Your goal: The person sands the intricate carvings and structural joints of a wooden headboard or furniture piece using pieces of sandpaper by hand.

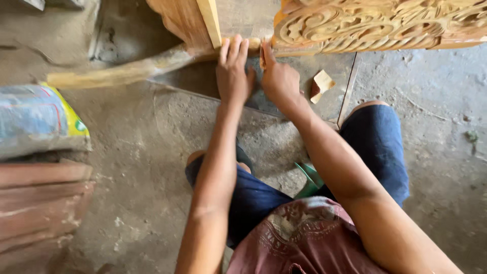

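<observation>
A carved wooden panel (375, 23) with scrollwork stands at the top right, and a round wooden rail (122, 73) runs from its lower edge to the left. My left hand (233, 73) lies flat over the rail beside the carving, fingers stretched upward. My right hand (278, 78) presses a small folded piece of sandpaper (262, 56) against the lower left corner of the carving. Both hands are close together, almost touching. A plain wooden board (195, 20) rises behind the left hand.
A loose scrap of sandpaper (321, 85) lies on the dusty concrete floor (147, 152) right of my hands. A printed sack (35, 119) and stacked reddish boards (40, 208) sit at the left. My knees in blue shorts flank a green sandal (309, 180).
</observation>
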